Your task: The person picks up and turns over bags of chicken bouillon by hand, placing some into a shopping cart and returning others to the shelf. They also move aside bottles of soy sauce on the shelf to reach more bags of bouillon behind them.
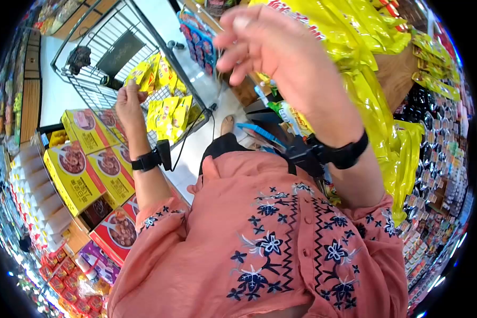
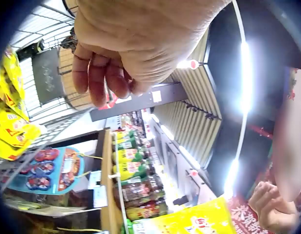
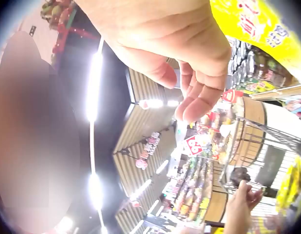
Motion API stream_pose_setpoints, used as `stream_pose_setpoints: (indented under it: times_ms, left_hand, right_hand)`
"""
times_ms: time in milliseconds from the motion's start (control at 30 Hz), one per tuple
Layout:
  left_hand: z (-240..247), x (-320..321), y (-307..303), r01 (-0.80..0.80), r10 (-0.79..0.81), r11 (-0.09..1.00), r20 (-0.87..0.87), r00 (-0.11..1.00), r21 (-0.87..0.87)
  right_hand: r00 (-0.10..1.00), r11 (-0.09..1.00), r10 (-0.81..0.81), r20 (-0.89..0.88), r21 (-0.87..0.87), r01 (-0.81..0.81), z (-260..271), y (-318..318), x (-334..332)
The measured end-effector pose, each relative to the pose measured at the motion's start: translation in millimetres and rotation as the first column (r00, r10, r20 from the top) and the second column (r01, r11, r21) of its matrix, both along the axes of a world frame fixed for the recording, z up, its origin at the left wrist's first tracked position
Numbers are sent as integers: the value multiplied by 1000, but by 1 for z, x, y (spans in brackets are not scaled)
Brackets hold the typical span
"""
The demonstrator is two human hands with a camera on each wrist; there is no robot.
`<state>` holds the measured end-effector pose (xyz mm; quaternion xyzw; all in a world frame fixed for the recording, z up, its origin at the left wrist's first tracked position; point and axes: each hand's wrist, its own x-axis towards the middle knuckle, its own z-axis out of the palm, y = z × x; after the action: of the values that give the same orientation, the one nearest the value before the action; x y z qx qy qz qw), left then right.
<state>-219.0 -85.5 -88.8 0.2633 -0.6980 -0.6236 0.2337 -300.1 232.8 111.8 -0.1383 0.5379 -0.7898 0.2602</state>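
Observation:
My right hand is raised in front of a display of large yellow plastic bags in the head view. Its fingers are loosely bent, with nothing between them in the right wrist view. Over the near side of a wire shopping cart hovers my left hand, fingers relaxed and bare of any object. Inside the cart lie several yellow packets, just beside the left hand. A dark bunched item hangs at the cart's far left rim.
Yellow and red food boxes are stacked to my left, next to white cups. Rows of jars line the right side. A blue-carded pack hangs beyond the cart. A shoe shows on the pale floor.

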Motion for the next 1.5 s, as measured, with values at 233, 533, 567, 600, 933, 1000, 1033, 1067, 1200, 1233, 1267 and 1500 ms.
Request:
stream_pose_setpoints:
  times_ms: [233,533,567,600,933,1000,1033,1067,1200,1233,1267,1500]
  left_hand:
    - [-136,47,-32,254,-92,935,525,846,-247]
    - [-227,64,-44,479,-8,805,802,598,-349]
    - [-236,62,-47,494,-19,804,816,578,-331]
    - [-245,61,-48,518,-29,792,826,562,-324]
    - [-287,28,-61,670,-47,727,963,264,-149]
    - [-285,23,-60,696,-28,706,977,212,-131]
    - [-285,21,-59,708,-19,695,982,188,-122]
    - [-284,19,-58,710,-19,695,984,175,-113]
    - [-284,11,-60,721,-13,688,993,121,-79]
    - [-282,9,-59,724,-10,686,994,107,-71]
    - [-279,7,-59,722,-15,689,995,97,-60]
    - [-242,12,-57,613,77,743,944,322,-269]
  right_hand:
    - [971,924,136,195,329,-196,-82,-6,19]
    - [936,904,42,348,386,-184,-116,3,13]
    - [933,902,40,357,389,-187,-121,2,12]
    - [925,893,42,378,402,-205,-125,2,11]
    - [868,866,-37,494,449,-219,-150,-7,-8]
    - [863,872,-34,505,437,-221,-153,-10,-11]
    - [860,874,-34,508,432,-221,-155,-12,-12]
    - [862,878,-47,505,433,-205,-157,-14,-11]
    - [861,892,-77,503,421,-166,-167,-19,-7]
    - [860,895,-76,504,415,-164,-169,-19,-7]
    - [860,893,-76,504,418,-166,-169,-19,-6]
    - [884,892,-43,466,416,-175,-172,-18,4]
